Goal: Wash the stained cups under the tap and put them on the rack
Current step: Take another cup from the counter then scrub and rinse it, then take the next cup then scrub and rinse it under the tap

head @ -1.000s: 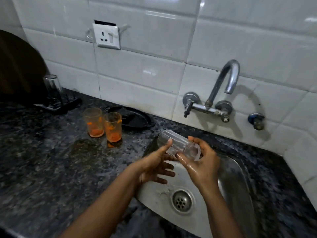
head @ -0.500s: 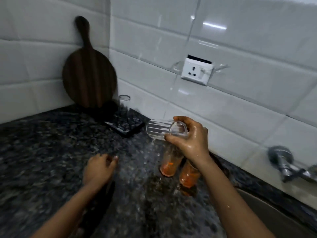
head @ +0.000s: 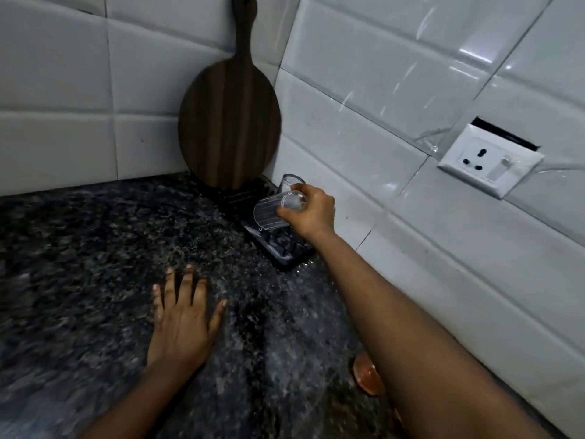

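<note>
Domestic kitchen, probably in a home. Evidence: speckled dark stone counter (head: 79,248); white glazed wall tiles (head: 364,99); round wooden chopping board (head: 229,122) leaning in the corner; black drying rack (head: 278,248); wall socket (head: 490,160).

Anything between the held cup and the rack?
Nothing visible. The right hand holds the clear cup tilted just above the black rack. Another glass stands at the rack's far end, off to the side of the spot below.

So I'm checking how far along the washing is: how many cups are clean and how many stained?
Clean clear cups: 2, one held over the rack, one standing behind it.
Stained orange cups: 1 visible, partly hidden by the right arm.
Total: 3
</note>
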{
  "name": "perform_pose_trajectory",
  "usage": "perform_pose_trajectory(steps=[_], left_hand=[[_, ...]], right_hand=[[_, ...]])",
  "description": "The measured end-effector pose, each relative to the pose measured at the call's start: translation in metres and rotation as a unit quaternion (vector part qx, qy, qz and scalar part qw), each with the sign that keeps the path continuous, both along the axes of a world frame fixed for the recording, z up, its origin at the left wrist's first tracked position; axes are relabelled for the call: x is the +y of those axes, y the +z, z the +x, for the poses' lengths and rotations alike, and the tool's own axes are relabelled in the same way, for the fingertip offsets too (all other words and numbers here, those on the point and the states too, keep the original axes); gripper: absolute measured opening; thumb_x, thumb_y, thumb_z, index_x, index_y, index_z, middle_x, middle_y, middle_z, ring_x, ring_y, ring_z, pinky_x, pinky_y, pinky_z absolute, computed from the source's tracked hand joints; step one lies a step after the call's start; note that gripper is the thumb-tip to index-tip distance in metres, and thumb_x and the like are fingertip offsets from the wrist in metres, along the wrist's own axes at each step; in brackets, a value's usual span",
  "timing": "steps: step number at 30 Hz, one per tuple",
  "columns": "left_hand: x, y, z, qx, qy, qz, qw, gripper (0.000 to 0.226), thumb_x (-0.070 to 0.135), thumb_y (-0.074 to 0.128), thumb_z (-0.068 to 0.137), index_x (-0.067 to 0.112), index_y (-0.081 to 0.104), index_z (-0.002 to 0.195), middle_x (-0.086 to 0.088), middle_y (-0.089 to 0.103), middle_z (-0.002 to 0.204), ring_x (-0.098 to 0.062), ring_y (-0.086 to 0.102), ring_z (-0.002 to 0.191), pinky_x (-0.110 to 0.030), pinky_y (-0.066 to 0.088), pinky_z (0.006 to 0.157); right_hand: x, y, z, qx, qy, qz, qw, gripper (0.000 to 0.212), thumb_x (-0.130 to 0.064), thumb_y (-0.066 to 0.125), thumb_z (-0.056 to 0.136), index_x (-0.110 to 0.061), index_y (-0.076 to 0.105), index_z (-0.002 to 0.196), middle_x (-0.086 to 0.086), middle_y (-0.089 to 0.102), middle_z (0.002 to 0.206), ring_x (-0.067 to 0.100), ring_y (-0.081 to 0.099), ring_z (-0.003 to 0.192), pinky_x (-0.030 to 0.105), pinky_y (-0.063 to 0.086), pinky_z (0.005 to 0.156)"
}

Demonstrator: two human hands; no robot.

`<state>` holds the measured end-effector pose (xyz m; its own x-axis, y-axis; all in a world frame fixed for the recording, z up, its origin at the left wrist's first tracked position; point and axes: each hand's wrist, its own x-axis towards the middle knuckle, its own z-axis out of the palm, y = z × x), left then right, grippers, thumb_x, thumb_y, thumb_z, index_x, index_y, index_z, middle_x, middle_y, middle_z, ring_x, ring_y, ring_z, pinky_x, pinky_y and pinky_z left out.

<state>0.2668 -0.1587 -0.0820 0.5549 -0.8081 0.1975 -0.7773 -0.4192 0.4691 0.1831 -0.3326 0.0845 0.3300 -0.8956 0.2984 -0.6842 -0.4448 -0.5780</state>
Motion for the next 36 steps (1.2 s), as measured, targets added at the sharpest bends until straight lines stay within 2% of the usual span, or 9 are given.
perform_pose_trajectory(steps=[6,9,15,17,20,23,27,30,36], left_hand=[[-0.002,-0.002,0.0,-0.009,0.006,0.007,1.0,0.065,0.057,0.028,0.089,0.013,0.045,0.134,-0.009,0.031,0.151,-0.028,0.004,0.146,-0.047,-0.006,0.116],[-0.001,-0.001,-0.001,-0.014,0.01,0.017,1.0,0.064,0.056,0.031,0.09,0.013,0.046,0.134,-0.008,0.033,0.15,-0.028,0.007,0.146,-0.046,-0.004,0.116],[-0.001,0.003,-0.001,-0.002,0.013,0.021,1.0,0.064,0.056,0.023,0.092,0.016,0.036,0.141,-0.005,0.022,0.155,-0.024,0.002,0.146,-0.044,-0.007,0.117],[0.0,0.004,-0.001,-0.009,0.009,0.028,1.0,0.066,0.057,0.017,0.091,0.018,0.031,0.143,-0.004,0.016,0.157,-0.023,-0.002,0.146,-0.043,-0.01,0.116],[0.001,0.007,-0.002,-0.003,0.008,0.028,1.0,0.065,0.057,0.016,0.092,0.02,0.027,0.144,-0.003,0.013,0.157,-0.023,-0.005,0.146,-0.044,-0.009,0.117],[0.001,0.008,-0.001,0.001,0.008,0.035,0.999,0.064,0.056,0.016,0.093,0.019,0.027,0.144,-0.003,0.012,0.157,-0.023,-0.005,0.146,-0.044,-0.008,0.117],[0.001,0.006,-0.001,0.004,0.008,0.034,0.999,0.064,0.055,0.017,0.093,0.017,0.028,0.143,-0.003,0.014,0.157,-0.023,-0.004,0.146,-0.044,-0.008,0.117],[0.0,0.002,0.001,-0.002,0.011,0.008,1.0,0.064,0.054,0.022,0.093,0.012,0.031,0.14,-0.006,0.023,0.154,-0.024,0.0,0.146,-0.043,-0.008,0.116],[-0.005,0.005,-0.002,-0.001,-0.018,-0.033,0.999,0.061,0.048,0.027,0.095,0.006,0.039,0.137,-0.011,0.041,0.145,-0.026,0.016,0.145,-0.041,0.002,0.119]], right_hand=[[-0.036,-0.011,0.03,0.08,0.009,0.022,0.997,0.047,-0.03,0.077,0.066,-0.015,0.066,0.109,0.01,0.068,0.109,0.025,0.061,0.102,0.027,0.047,0.082],[-0.045,-0.013,0.038,0.118,0.014,0.02,0.993,0.042,-0.03,0.076,0.067,-0.013,0.067,0.105,0.01,0.068,0.107,0.026,0.06,0.101,0.024,0.043,0.076],[-0.057,-0.004,0.052,0.16,0.036,-0.011,0.986,0.044,-0.024,0.069,0.078,-0.01,0.062,0.118,0.014,0.065,0.119,0.032,0.055,0.114,0.032,0.042,0.094],[-0.058,-0.005,0.054,0.191,0.038,-0.042,0.98,0.037,-0.022,0.063,0.084,-0.008,0.061,0.118,0.016,0.065,0.118,0.034,0.055,0.112,0.033,0.043,0.091],[-0.055,-0.012,0.056,0.234,0.069,-0.092,0.965,0.021,-0.009,0.053,0.087,-0.004,0.063,0.105,0.021,0.065,0.11,0.036,0.057,0.104,0.033,0.045,0.08],[-0.05,-0.021,0.059,0.249,0.087,-0.133,0.955,0.024,0.004,0.045,0.083,0.0,0.058,0.103,0.022,0.062,0.11,0.036,0.058,0.103,0.033,0.044,0.078],[-0.039,-0.025,0.055,0.235,0.089,-0.132,0.959,0.035,0.004,0.046,0.085,0.003,0.049,0.119,0.024,0.055,0.122,0.038,0.053,0.111,0.04,0.044,0.09],[-0.013,-0.027,0.042,0.196,0.095,-0.129,0.967,0.027,-0.004,0.047,0.089,0.005,0.052,0.114,0.027,0.061,0.109,0.041,0.058,0.101,0.042,0.047,0.081],[0.072,-0.033,-0.019,0.035,0.127,-0.078,0.988,0.036,-0.013,0.055,0.09,0.001,0.055,0.122,0.017,0.066,0.113,0.029,0.063,0.103,0.034,0.049,0.088]])
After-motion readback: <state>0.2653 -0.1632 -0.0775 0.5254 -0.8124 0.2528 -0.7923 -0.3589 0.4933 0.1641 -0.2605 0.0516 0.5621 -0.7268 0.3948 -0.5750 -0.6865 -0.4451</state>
